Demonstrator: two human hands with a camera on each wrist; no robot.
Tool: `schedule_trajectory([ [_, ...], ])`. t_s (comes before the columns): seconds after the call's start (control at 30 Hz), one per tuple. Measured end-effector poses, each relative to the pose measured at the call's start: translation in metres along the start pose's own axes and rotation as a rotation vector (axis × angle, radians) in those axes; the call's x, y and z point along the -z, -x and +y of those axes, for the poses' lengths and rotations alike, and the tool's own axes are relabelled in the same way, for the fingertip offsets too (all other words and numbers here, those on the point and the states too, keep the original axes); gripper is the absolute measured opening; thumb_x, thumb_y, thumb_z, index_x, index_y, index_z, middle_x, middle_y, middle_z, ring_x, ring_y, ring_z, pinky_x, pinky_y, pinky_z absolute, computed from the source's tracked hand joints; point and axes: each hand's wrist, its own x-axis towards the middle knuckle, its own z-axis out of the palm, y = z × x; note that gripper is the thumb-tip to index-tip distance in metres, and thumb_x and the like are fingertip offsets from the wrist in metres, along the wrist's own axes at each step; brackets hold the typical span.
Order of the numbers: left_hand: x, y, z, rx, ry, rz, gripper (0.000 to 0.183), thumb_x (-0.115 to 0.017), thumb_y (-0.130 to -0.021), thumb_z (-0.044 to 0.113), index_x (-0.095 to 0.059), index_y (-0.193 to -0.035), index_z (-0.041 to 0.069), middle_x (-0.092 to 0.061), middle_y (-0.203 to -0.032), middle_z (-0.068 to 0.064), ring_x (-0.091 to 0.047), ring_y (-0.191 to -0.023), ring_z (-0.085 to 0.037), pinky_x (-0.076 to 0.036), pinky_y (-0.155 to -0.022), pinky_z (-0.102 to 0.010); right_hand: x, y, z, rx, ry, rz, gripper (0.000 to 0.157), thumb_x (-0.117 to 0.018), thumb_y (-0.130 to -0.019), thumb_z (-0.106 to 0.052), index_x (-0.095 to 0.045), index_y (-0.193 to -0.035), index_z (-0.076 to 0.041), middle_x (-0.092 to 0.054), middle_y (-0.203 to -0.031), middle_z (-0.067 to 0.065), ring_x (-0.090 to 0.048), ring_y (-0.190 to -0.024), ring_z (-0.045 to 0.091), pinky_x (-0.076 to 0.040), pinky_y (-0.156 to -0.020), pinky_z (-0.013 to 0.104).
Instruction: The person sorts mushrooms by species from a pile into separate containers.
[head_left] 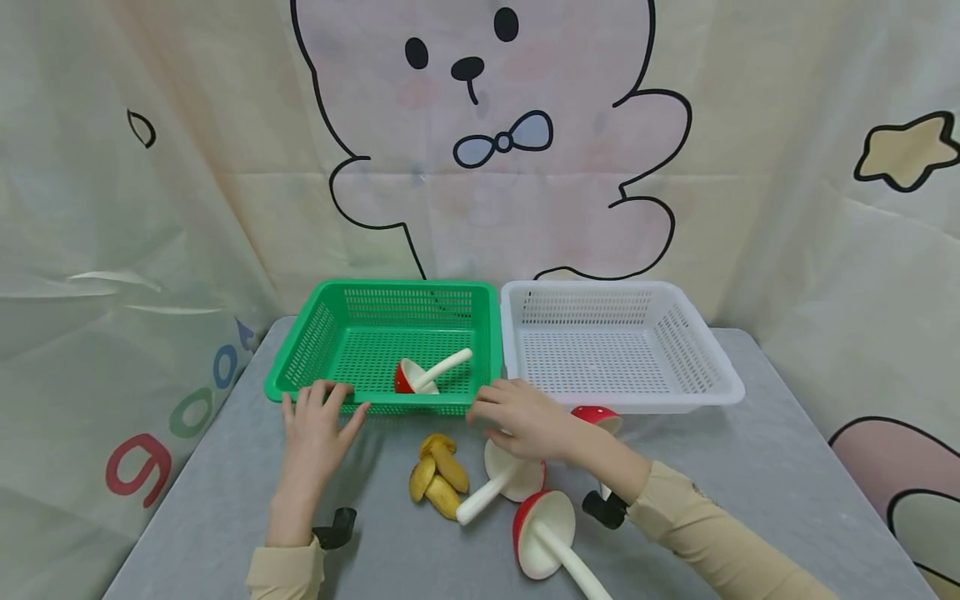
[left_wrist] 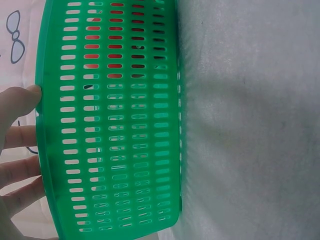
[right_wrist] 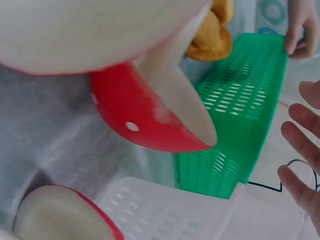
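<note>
At the front left of the green basket, my left hand grips the rim, its fingers reaching over and the thumb on the near side. A toy mushroom with a red cap and white stem lies inside. My right hand hovers near the basket's front right corner, fingers spread and holding nothing in the right wrist view. Below it lie red-capped toy mushrooms: one with its pale underside up, another nearer me. A third is partly hidden by my right forearm.
A white basket stands right beside the green one. Yellow-brown toy mushrooms lie in a cluster on the grey table, in front of the green basket. A printed curtain hangs behind the table.
</note>
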Motion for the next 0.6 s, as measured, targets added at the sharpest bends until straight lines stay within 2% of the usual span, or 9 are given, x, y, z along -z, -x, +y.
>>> schedule_trajectory([
  [0.17, 0.000, 0.000, 0.000, 0.004, 0.003, -0.003, 0.029, -0.076, -0.083, 0.027, -0.066, -0.102, 0.006, -0.058, -0.105, -0.015, -0.050, -0.105, -0.040, -0.020, -0.104, -0.077, -0.007, 0.002, -0.003, 0.044, -0.002, -0.064, 0.021, -0.069, -0.087, -0.015, -0.065, -0.107, -0.022, -0.064, -0.105, -0.008, -0.057, -0.100, 0.012, -0.049, -0.087, 0.027],
  [0.4, 0.001, 0.000, 0.000, 0.003, 0.007, -0.004, 0.029, -0.076, -0.083, 0.027, -0.066, -0.102, 0.007, -0.058, -0.105, -0.015, -0.050, -0.105, -0.040, -0.019, -0.104, -0.077, -0.017, 0.006, -0.006, 0.075, -0.087, -0.167, 0.021, -0.067, -0.088, -0.013, -0.066, -0.107, -0.021, -0.065, -0.105, -0.005, -0.055, -0.095, 0.010, -0.049, -0.080, 0.016],
  [0.6, 0.001, 0.000, 0.000, 0.005, 0.001, -0.011, 0.029, -0.075, -0.084, 0.027, -0.066, -0.102, 0.007, -0.058, -0.105, -0.015, -0.050, -0.106, -0.040, -0.020, -0.104, -0.077, -0.022, 0.009, -0.006, 0.078, -0.127, -0.278, 0.021, -0.063, -0.090, -0.013, -0.066, -0.110, -0.018, -0.065, -0.106, -0.004, -0.054, -0.095, 0.008, -0.048, -0.082, 0.015],
])
